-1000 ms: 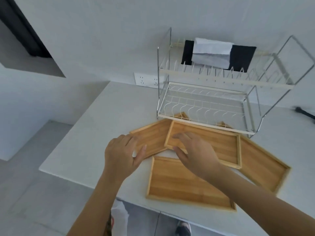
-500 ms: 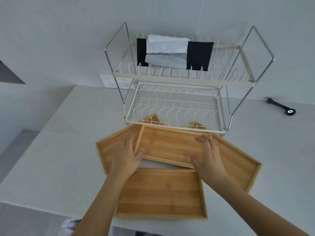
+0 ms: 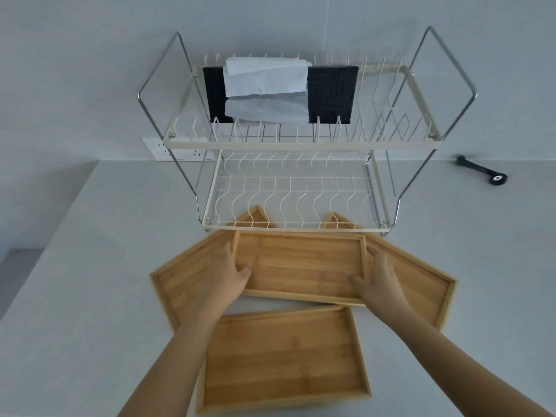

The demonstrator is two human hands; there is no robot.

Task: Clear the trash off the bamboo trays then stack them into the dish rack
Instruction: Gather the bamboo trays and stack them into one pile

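Bamboo tray (image 3: 301, 266) btwn both hands' fingers (image 3: 240, 270).

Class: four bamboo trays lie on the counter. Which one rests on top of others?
The middle tray, gripped at both short ends by the left hand and right hand; it overlaps the two angled trays beside it.

Bamboo trays (image 3: 301, 263) showing honey-tan with straight grain striping. Dish rack (image 3: 301, 142) showing cream-white wire, chrome side frames. Cloth (image 3: 331, 94) reading black, faintly ribbed; paper (image 3: 264, 76) white. Countertop (image 3: 90, 266) showing pale grey.
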